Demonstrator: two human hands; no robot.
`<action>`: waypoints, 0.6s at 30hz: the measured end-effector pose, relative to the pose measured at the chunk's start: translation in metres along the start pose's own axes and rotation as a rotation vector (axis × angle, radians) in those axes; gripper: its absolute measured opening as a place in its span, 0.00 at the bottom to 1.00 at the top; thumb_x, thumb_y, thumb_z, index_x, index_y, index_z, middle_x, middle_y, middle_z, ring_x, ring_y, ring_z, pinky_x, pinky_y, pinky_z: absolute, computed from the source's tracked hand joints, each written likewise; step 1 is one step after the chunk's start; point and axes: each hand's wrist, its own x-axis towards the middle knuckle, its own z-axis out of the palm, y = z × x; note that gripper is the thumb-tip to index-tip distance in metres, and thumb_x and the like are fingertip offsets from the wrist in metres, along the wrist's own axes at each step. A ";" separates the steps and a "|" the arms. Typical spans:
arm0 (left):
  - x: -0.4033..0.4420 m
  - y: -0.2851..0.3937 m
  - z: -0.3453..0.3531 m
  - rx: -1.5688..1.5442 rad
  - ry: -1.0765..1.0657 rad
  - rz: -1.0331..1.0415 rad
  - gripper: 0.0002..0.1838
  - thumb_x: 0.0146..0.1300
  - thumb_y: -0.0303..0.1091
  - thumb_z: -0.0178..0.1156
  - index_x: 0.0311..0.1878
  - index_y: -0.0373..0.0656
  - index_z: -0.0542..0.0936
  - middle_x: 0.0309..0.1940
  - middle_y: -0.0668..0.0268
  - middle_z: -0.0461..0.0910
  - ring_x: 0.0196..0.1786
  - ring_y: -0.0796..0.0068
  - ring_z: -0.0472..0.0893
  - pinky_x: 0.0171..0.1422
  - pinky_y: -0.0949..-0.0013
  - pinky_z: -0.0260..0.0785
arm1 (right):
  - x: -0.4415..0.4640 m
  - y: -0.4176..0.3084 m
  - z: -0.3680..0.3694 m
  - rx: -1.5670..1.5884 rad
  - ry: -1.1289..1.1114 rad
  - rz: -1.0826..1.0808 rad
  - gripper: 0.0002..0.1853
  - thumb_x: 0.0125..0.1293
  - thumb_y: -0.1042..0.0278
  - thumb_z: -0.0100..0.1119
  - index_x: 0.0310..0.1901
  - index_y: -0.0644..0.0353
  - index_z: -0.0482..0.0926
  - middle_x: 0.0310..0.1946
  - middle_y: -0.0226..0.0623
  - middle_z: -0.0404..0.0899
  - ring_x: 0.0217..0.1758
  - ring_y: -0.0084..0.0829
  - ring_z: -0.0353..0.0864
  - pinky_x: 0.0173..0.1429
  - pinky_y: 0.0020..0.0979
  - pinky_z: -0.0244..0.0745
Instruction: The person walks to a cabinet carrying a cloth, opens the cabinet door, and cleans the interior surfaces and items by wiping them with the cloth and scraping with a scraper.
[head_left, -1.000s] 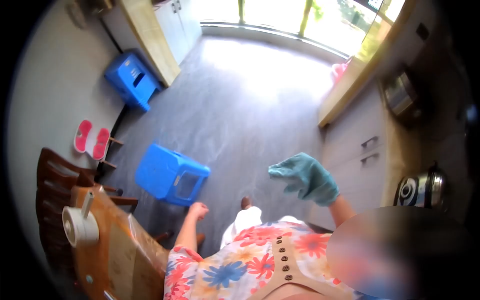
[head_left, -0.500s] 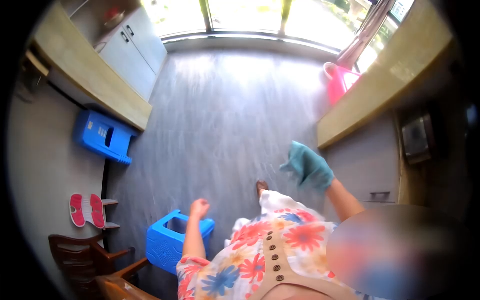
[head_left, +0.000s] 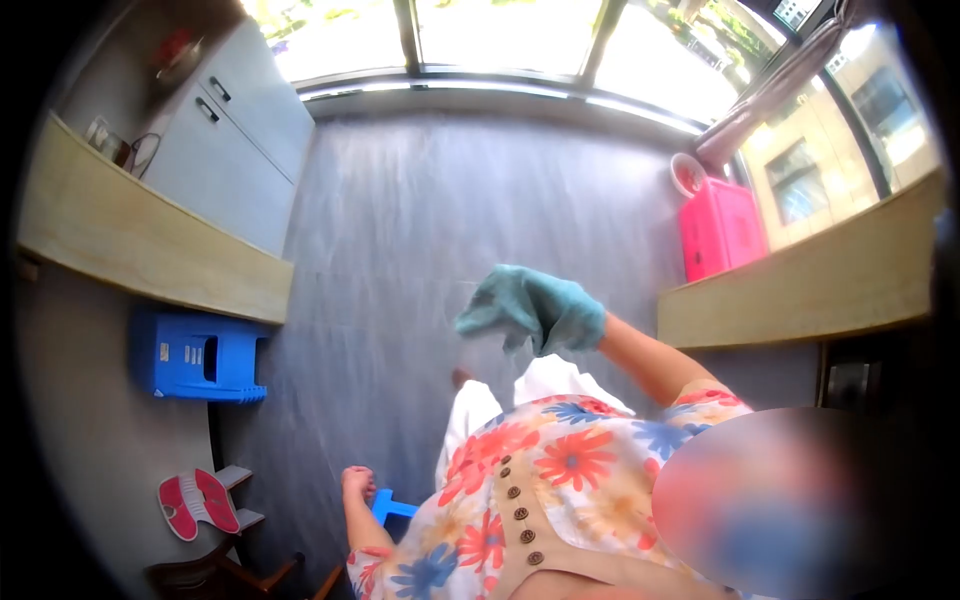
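A teal cloth [head_left: 530, 308] covers my right hand [head_left: 548, 312], hiding the fingers, and hangs in front of my body above the floor. Its far end droops to the left. My left hand [head_left: 358, 484] is low at my left side, fingers curled in, with nothing visible in it. Just right of that hand, part of a blue stool [head_left: 393, 507] shows from behind my floral top.
Grey floor [head_left: 400, 230] stretches to the windows. A stack of blue stools [head_left: 200, 355] stands at the left wall, with a pink-and-white board [head_left: 200, 503] below. Counter ledges [head_left: 800, 275] jut in on both sides. A pink box [head_left: 722, 230] sits back right.
The view has moved forward toward the windows, and the blue stool has slid back beside my body. My right hand with the cloth has swung left across my front. My left hand is lower.
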 end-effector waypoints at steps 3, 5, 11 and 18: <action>0.016 0.130 -0.054 0.000 0.124 0.189 0.06 0.50 0.25 0.53 0.34 0.42 0.74 0.19 0.66 0.73 0.16 0.75 0.74 0.13 0.73 0.61 | 0.046 -0.020 -0.031 0.092 0.132 -0.015 0.34 0.41 0.86 0.57 0.56 0.61 0.66 0.36 0.37 0.74 0.40 0.31 0.75 0.35 0.29 0.72; 0.016 0.230 -0.077 -0.028 0.141 0.330 0.10 0.50 0.26 0.53 0.38 0.40 0.75 0.20 0.65 0.74 0.17 0.77 0.74 0.14 0.74 0.61 | 0.072 -0.044 -0.053 0.211 0.191 -0.002 0.32 0.44 0.86 0.56 0.56 0.61 0.66 0.35 0.37 0.74 0.39 0.31 0.76 0.33 0.29 0.72; 0.060 0.449 -0.099 -0.020 0.250 0.724 0.15 0.49 0.29 0.56 0.42 0.37 0.76 0.26 0.63 0.78 0.20 0.74 0.76 0.23 0.72 0.68 | 0.205 -0.091 -0.150 0.149 0.282 0.063 0.30 0.46 0.86 0.54 0.56 0.61 0.66 0.39 0.37 0.73 0.43 0.34 0.76 0.35 0.33 0.76; 0.073 0.573 -0.113 -0.206 0.167 0.435 0.18 0.47 0.31 0.59 0.44 0.42 0.76 0.23 0.64 0.78 0.20 0.76 0.76 0.21 0.71 0.67 | 0.390 -0.187 -0.197 -0.123 0.007 0.080 0.41 0.36 0.89 0.58 0.59 0.62 0.61 0.47 0.37 0.70 0.52 0.37 0.74 0.41 0.24 0.69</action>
